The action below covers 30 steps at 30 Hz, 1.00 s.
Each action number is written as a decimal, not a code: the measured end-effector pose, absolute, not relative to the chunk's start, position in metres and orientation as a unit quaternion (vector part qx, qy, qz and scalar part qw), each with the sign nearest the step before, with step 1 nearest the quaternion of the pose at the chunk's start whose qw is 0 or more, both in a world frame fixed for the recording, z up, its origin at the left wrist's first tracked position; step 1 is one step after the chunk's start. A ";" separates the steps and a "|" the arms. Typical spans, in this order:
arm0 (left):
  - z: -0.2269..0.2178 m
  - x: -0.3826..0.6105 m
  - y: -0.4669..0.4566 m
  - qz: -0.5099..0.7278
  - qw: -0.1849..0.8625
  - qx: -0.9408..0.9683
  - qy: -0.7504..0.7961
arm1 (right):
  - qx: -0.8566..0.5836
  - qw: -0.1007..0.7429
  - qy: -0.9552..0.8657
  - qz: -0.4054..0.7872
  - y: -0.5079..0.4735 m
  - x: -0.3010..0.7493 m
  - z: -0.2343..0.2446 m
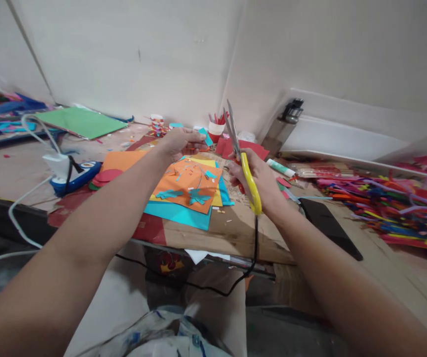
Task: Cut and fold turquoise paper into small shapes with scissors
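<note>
Between the fingertips of my left hand (183, 143) is a small piece of blue paper (206, 137), raised above the work surface. My right hand (252, 173) grips a pair of scissors (248, 181) with yellow and red handles; the blades point up and away, slightly parted, to the right of the paper piece. Below my hands lies a stack of coloured sheets, with an orange sheet (202, 181) on top of yellow and blue ones. Several blue paper cutouts (199, 196) and tiny scraps rest on the orange sheet.
A red cup (216, 130) of sticks stands at the back. To the right are a bottle (282, 126), a glue stick (280, 167), a dark phone (330, 225) and many pipe cleaners (395, 203). A power strip (75, 176) and a green sheet (83, 121) lie left.
</note>
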<state>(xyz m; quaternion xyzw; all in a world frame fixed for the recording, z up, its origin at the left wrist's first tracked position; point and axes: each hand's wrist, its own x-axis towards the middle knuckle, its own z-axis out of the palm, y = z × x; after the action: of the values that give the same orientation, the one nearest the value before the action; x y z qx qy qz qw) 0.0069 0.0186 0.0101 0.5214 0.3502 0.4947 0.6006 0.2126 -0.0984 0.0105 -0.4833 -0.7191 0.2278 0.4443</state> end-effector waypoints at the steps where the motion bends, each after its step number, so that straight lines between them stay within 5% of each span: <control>1: 0.011 0.007 0.017 0.495 0.599 0.524 0.349 | -0.495 0.438 -0.716 0.225 -0.096 0.212 0.008; 17: 0.013 0.017 0.012 0.490 0.649 0.501 0.296 | -0.506 0.382 -0.687 0.354 -0.100 0.216 0.001; 30: 0.013 0.024 0.005 0.461 0.644 0.523 0.315 | -0.505 0.355 -0.719 0.319 -0.098 0.222 -0.005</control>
<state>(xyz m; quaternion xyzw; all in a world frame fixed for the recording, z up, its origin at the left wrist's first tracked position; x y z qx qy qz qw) 0.0243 0.0047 0.0129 0.5234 0.3145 0.4605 0.6442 0.2223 -0.0984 -0.0049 -0.5049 -0.7191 0.3193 0.3548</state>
